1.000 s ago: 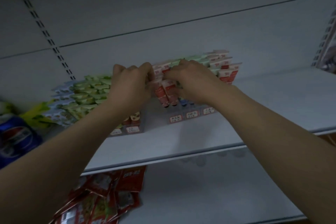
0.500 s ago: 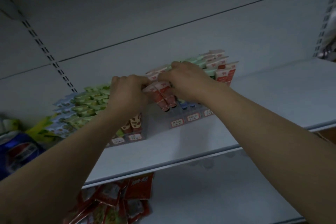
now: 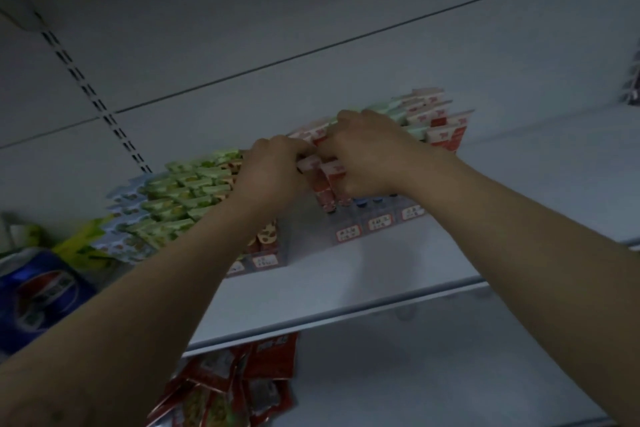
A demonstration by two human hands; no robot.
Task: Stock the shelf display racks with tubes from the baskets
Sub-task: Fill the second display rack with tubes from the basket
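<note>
Gripping a cluster of red tubes [image 3: 329, 184], the left hand [image 3: 273, 172] and right hand [image 3: 367, 156] meet, fingers curled round them, above the clear rack [image 3: 377, 222] on the shelf [image 3: 346, 284]; green tubes [image 3: 187, 184] stand at nine o'clock of the hands; red packets [image 3: 242, 381] lie at six o'clock.

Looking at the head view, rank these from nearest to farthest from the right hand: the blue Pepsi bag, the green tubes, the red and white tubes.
1. red and white tubes: gripped by the right hand, in the right-side rack.
2. green tubes: in the left-side rack, beyond the left hand.
3. blue Pepsi bag: at the far left edge of the view.
</note>
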